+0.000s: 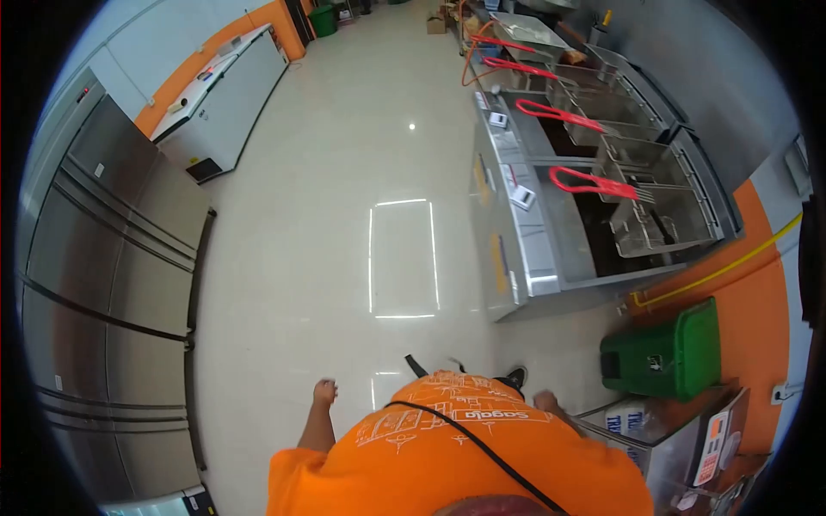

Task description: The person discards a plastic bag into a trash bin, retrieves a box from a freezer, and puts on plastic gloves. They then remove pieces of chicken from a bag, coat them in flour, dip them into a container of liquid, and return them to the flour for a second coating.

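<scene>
My left hand (325, 391) hangs over the tiled floor to the left of my orange shirt (482, 439). Its fingers are loosely curled, and nothing shows in them. On the other side, my right hand (546, 402) is low beside the shirt, close to the steel work table (667, 456). It is small and blurred, so its fingers do not show clearly. A dark shoe (517, 377) is visible just ahead of the shirt.
To the right, a steel fryer (546, 219) holds wire baskets (667, 219) with red handles (594, 183). A green bin (662, 354) stands before the work table, which carries a scale (712, 447). Steel refrigerators (107, 284) and a white chest freezer (228, 107) line the left.
</scene>
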`<state>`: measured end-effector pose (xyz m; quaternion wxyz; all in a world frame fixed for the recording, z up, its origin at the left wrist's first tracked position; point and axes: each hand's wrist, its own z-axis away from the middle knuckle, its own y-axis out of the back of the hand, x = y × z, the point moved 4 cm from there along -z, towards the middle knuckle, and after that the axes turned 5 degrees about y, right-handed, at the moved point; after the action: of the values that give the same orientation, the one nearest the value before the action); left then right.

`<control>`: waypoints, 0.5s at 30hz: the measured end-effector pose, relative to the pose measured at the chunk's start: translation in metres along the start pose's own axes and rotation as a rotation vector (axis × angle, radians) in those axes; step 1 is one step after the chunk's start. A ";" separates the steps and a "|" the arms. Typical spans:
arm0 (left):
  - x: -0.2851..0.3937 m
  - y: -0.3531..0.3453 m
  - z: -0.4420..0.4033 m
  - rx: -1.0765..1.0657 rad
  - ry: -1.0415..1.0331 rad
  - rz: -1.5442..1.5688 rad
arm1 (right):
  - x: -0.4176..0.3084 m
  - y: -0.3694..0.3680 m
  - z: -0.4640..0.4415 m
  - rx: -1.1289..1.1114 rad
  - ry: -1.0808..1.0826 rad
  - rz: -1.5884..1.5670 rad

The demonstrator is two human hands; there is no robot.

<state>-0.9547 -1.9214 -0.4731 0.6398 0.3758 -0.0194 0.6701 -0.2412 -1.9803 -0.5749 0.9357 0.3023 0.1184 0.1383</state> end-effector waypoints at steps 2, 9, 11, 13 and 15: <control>-0.010 0.052 0.004 0.194 0.011 0.065 | -0.034 0.105 -0.061 0.585 0.106 0.101; 0.230 0.009 0.048 0.130 -0.757 0.211 | -0.240 0.429 -0.128 0.533 0.176 -1.279; 0.335 -0.027 0.087 0.016 -0.964 0.118 | -0.303 0.492 -0.135 0.431 0.228 -1.315; 0.417 -0.044 0.114 -0.112 -1.349 -0.030 | -0.358 0.545 -0.181 0.910 0.677 -0.929; 0.468 -0.042 0.095 -0.126 -1.378 -0.224 | -0.390 0.561 -0.227 1.030 1.118 -1.004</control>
<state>-0.8252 -1.5676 -0.1768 0.5675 0.6770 -0.4205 0.2068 -0.7793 -1.5512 -0.3646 0.4413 0.4848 0.7196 -0.2289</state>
